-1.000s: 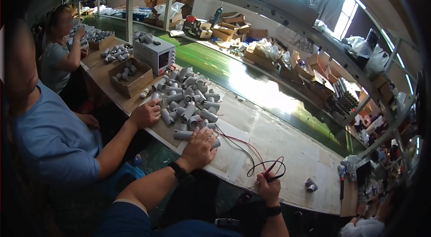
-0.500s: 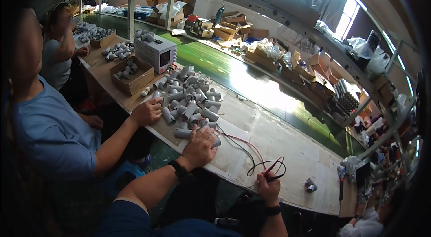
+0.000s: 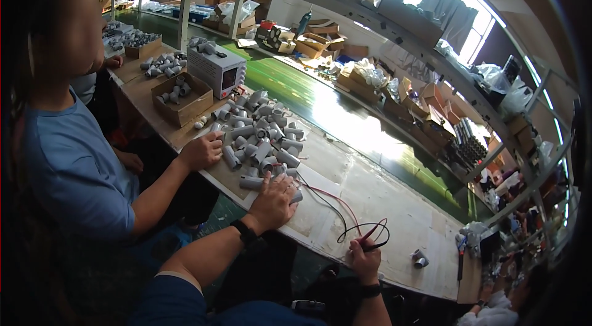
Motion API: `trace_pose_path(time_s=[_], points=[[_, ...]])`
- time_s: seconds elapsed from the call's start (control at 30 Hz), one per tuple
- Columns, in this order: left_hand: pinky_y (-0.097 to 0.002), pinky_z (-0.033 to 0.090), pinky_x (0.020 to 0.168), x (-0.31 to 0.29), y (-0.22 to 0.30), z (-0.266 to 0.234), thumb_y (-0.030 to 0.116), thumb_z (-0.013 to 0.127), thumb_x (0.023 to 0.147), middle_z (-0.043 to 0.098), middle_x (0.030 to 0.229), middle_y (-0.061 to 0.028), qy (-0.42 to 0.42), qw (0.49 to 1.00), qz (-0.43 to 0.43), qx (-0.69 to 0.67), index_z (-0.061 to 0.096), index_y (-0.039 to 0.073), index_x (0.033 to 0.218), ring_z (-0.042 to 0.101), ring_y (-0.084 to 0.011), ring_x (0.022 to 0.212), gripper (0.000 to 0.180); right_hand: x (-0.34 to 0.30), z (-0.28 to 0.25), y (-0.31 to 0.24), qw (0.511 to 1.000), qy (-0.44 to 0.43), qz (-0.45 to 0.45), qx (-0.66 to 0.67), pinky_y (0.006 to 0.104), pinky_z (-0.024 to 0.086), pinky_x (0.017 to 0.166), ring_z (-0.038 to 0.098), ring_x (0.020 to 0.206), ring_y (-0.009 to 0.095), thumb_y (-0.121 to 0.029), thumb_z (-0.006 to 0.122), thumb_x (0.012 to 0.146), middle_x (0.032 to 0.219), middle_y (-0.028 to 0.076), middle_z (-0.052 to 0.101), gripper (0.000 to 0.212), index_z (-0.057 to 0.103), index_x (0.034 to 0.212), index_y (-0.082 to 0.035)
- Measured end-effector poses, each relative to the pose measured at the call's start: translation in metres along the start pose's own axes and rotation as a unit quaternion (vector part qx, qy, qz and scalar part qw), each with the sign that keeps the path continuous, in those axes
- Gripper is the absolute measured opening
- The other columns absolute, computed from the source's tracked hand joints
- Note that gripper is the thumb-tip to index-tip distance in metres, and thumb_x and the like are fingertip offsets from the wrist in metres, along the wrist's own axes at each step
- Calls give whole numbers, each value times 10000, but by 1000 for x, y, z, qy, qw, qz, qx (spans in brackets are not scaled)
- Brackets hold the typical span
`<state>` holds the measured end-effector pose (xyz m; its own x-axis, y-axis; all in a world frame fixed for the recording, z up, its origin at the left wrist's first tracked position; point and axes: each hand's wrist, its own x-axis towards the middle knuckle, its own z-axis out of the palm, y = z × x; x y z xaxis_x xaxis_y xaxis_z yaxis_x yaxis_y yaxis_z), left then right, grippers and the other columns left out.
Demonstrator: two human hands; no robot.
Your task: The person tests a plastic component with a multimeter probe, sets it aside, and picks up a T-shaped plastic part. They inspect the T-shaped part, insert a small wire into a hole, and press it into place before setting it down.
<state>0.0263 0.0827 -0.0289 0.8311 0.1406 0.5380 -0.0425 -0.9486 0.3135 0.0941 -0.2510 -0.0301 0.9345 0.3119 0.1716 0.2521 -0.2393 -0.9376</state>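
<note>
My left hand (image 3: 273, 204) lies over a grey plastic cylinder (image 3: 250, 183) at the table's near edge. Its fingers curve across the piece, which shows on both sides of the hand. A big heap of similar grey cylinders (image 3: 262, 135), some with small wires, lies just beyond. Further right, my right hand (image 3: 367, 262) is closed around test probes (image 3: 365, 241) with red and black leads. The leads loop above that hand and run back toward the heap. How the fingers sit on the probes is partly hidden.
At my left a person in a blue shirt (image 3: 80, 165) rests a hand (image 3: 202, 151) by the heap. Behind stand an open carton (image 3: 179, 117) and a white boxy instrument (image 3: 214, 73). One loose grey piece (image 3: 420, 259) and a pen-like tool (image 3: 460, 261) lie right on the table (image 3: 394, 215).
My view has shifted slightly. The person at my left has leaned forward, covering the person behind. Both my hands keep their places and holds.
</note>
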Motion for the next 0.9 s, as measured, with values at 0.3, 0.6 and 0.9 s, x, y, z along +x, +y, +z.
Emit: trace_pose_path(time_s=[0.3, 0.6, 0.9], points=[[-607, 167, 1262, 2, -2, -4, 324, 715, 906, 558, 1462, -159, -8, 1000, -4, -9, 657, 53, 1292, 438, -330, 1458, 475, 8, -3, -8, 999, -28, 23, -1, 253, 496, 612, 647, 660, 102, -148, 733, 984, 771, 29, 714, 146, 696, 952, -11], [-608, 169, 1261, 2, 0, -4, 323, 719, 901, 558, 1459, -168, -6, 1000, -4, -12, 657, 56, 1302, 441, -340, 1452, 485, 8, 1, -2, 1000, -14, 18, 8, 266, 506, 631, 657, 675, 114, -166, 729, 991, 772, 36, 719, 171, 707, 965, 1], [-609, 173, 1261, -11, 1, -3, 311, 720, 900, 560, 1456, -168, -6, 1000, -1, -7, 660, 59, 1293, 451, -348, 1441, 471, -4, -1, -2, 1000, -20, 13, -20, 250, 494, 615, 641, 661, 99, -166, 720, 994, 772, 30, 710, 158, 696, 953, -15]])
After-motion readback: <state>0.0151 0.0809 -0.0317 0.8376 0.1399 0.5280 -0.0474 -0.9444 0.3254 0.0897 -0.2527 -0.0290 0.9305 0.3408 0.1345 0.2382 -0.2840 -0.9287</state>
